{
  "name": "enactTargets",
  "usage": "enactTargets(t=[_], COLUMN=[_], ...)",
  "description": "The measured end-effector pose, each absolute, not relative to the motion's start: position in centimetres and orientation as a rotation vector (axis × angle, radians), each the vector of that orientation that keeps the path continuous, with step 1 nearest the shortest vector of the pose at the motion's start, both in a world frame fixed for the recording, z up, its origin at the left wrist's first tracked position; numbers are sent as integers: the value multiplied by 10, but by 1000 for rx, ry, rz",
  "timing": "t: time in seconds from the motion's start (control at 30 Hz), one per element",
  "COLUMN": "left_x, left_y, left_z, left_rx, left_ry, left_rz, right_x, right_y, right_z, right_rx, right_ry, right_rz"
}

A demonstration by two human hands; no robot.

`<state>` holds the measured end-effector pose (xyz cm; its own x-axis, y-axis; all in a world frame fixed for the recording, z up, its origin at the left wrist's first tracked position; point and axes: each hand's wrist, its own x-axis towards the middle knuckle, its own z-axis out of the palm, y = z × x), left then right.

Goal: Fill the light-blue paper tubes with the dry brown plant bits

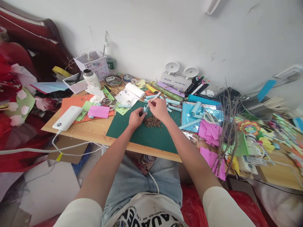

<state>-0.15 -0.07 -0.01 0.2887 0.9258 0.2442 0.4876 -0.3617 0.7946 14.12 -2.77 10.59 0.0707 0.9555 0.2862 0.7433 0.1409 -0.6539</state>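
Observation:
My left hand (136,118) is closed around a short light-blue paper tube (145,108), held upright over the dark green cutting mat (156,138). In my right hand (159,108) a thin pale stick (151,101) is pinched, its lower end close to the tube's mouth; whether it enters the tube I cannot tell. Just below both hands lies a small heap of brown dried bits (152,121). Beyond the right hand several more light-blue paper tubes (172,101) are scattered on the mat's far side.
On the left are a white power bank (67,118) with a cable, a pink sheet (98,111) and a white bottle (91,79). At the right lie scissors (210,117), pink paper (209,131) and a bundle of dry twigs (228,135). A white router-like box (176,81) stands against the wall.

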Motion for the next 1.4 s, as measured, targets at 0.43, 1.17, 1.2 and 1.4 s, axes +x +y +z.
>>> enactTargets(t=[0.43, 1.17, 1.2, 1.4], left_x=[-2, -2, -2, -1], left_y=[0, 0, 0, 1], left_z=[-2, -3, -3, -4], left_rx=[1979, 1972, 1971, 1961], left_ry=[1240, 1262, 1264, 1272], left_rz=[964, 939, 939, 946], right_x=[141, 133, 135, 139], right_y=[-23, -31, -31, -31], right_z=[107, 115, 113, 99], right_rx=[-1712, -1747, -1737, -1668], right_ry=[-1834, -2016, -2017, -1762], right_rz=[303, 131, 136, 297])
